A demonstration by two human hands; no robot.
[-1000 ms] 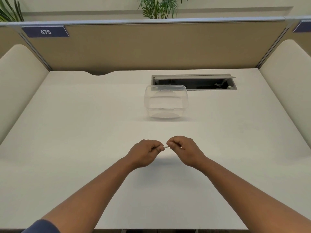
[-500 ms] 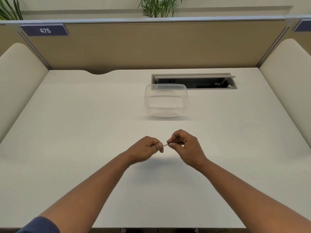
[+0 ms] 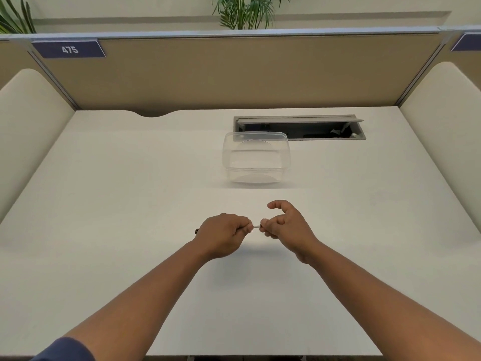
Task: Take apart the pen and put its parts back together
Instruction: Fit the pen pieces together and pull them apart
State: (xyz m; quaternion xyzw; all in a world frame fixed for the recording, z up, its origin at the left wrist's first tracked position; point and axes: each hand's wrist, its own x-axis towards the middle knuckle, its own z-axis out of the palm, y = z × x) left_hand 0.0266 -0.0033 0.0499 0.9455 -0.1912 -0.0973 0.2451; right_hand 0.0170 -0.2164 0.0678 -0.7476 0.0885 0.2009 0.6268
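pen [image 3: 256, 226] was held level just above the white tabletop [image 3: 130, 204], in front of the person, with only a short white stretch showing between the two hands. a small dark tip poked out past the far side of the left hand [image 3: 223, 230], at its left edge. the left hand was closed into a fist around the pen's body, knuckles up. the right hand [image 3: 286, 225] pinched the other end of the pen between the thumb and a curled finger, while its index finger was lifted and hooked forward, clear of the pen.

half a second before, the right hand's fingers had all been bunched over the pen end; here the index finger had opened away and the hand had rolled so more of its back faced the camera. the gap between the hands looked about the same, and the white stretch was still short. one second before, both hands had been tight fists pressed close together.

a clear plastic container [image 3: 256, 157] sat on the tabletop beyond the hands, well apart from them, unchanged. behind it was an open cable tray [image 3: 299, 127] set into the tabletop. a tan divider panel [image 3: 234, 74] carried a label reading 475 [image 3: 69, 49].
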